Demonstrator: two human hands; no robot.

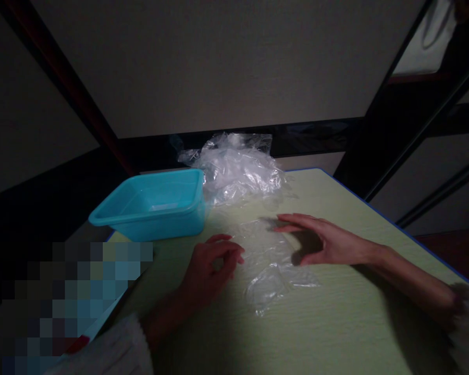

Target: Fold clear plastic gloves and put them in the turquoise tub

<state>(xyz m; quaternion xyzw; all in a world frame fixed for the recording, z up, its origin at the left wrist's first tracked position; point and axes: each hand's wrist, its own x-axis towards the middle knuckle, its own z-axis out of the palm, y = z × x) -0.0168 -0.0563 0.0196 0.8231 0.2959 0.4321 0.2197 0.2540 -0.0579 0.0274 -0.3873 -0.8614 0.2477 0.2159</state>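
Observation:
A clear thin plastic bag (268, 260) lies spread out and wrinkled on the pale green table between my hands. At its left edge is my left hand (213, 263), thumb and fingertips brought together in a pinch. Whether any film is caught between those fingertips I cannot make out. My right hand (330, 242) hovers over the bag's right side, thumb well apart from the stretched fingers, holding nothing. Behind the bag sits a heap of crumpled clear plastic bags (244, 169).
A turquoise plastic basin (160, 221) stands at the table's back left, beside the heap. The green table (355, 323) has a blue edge on the right. A pale panel (234, 67) rises behind it. A pixelated patch (82, 302) covers the lower left.

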